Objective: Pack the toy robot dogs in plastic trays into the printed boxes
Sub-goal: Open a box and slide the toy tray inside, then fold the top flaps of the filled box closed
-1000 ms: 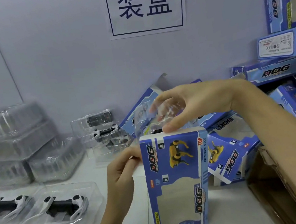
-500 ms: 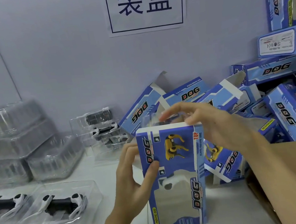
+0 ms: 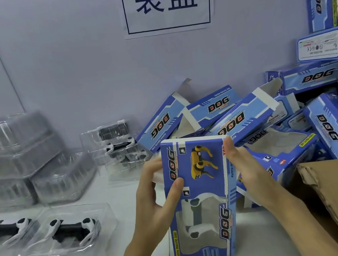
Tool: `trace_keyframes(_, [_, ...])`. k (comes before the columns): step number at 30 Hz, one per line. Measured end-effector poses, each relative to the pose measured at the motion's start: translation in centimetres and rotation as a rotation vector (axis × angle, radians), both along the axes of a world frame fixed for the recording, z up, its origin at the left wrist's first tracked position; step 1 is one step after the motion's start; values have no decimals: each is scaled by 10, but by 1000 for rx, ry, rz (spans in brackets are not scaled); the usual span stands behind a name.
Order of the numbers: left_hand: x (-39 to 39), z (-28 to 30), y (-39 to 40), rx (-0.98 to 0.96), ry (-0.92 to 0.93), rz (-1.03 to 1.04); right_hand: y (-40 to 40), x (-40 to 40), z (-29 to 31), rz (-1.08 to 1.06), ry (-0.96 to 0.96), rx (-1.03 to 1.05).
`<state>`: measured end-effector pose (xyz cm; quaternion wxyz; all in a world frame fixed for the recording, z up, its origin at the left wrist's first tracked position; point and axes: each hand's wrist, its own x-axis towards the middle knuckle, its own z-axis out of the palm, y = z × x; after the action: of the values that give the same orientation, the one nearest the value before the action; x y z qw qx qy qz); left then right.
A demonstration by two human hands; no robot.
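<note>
Both hands now clamp the upright printed box (image 3: 198, 198) at frame centre on the tabletop (image 3: 129, 190): left hand (image 3: 154, 198) fingers wrap its left edge, right hand (image 3: 246, 166), down from the top, grips its right. Tray pushed home, toy dog (image 3: 195, 216) shows through window; top appears shut.

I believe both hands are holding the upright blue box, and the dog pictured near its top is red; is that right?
Not quite: in the head view the dog pictured near the top of the blue box is yellow, not red. The rest holds: the left hand and right hand both hold the upright box.
</note>
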<state>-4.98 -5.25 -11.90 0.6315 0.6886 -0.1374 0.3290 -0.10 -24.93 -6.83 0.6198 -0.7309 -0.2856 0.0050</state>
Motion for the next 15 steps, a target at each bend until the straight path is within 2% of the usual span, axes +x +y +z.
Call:
trace_keyframes(3, [-1, 5, 2, 38, 7, 30, -1, -1, -2, 16, -83, 54])
trace_keyframes(6, [-1, 7, 5, 65, -13, 18, 0, -4, -11, -8, -78, 204])
trace_keyframes(11, [3, 3, 4, 130, -67, 36, 15, -30, -51, -549, -315, 331])
trace_keyframes(15, [6, -5, -3, 234, -167, 156, 19, -39, -66, -651, -393, 382])
